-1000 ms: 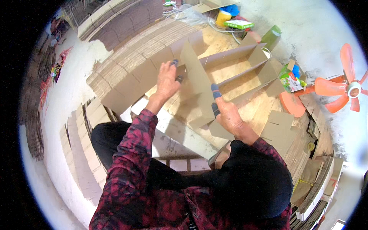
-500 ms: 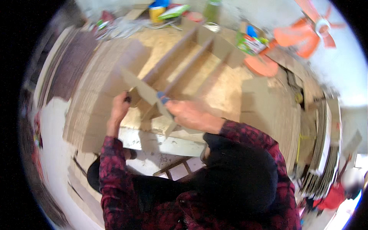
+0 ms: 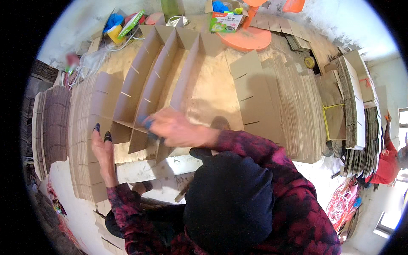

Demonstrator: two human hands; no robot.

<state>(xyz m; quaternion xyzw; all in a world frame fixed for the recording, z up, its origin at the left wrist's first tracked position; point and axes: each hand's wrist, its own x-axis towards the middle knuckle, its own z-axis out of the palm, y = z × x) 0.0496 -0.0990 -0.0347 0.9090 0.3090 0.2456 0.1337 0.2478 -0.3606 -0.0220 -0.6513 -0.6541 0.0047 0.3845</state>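
Note:
Several long slotted cardboard strips [image 3: 146, 70] stand on edge on the wooden tabletop, joined by a cross strip [image 3: 177, 38] at their far ends. Another cross strip [image 3: 124, 123] spans the near ends of the left strips. Over that near joint is my right hand [image 3: 180, 127], blurred, with blue coverings on its fingertips; whether it grips a strip cannot be made out. My left hand [image 3: 103, 148] is apart from the strips, by the near end of the left stack of slotted cardboard [image 3: 80, 140]. Its dark-covered thumb and finger are spread and hold nothing.
To the right lies another stack of slotted cardboard [image 3: 293, 110]. An orange fan base [image 3: 244, 39] and a small printed carton [image 3: 224, 22] stand at the back. A yellow container [image 3: 114, 34] is at the back left. A person in red [image 3: 382, 163] is at the far right.
The cardboard piece between my hands has come down across the near strip ends. My left hand has let go and moved left to the stack. The view has turned.

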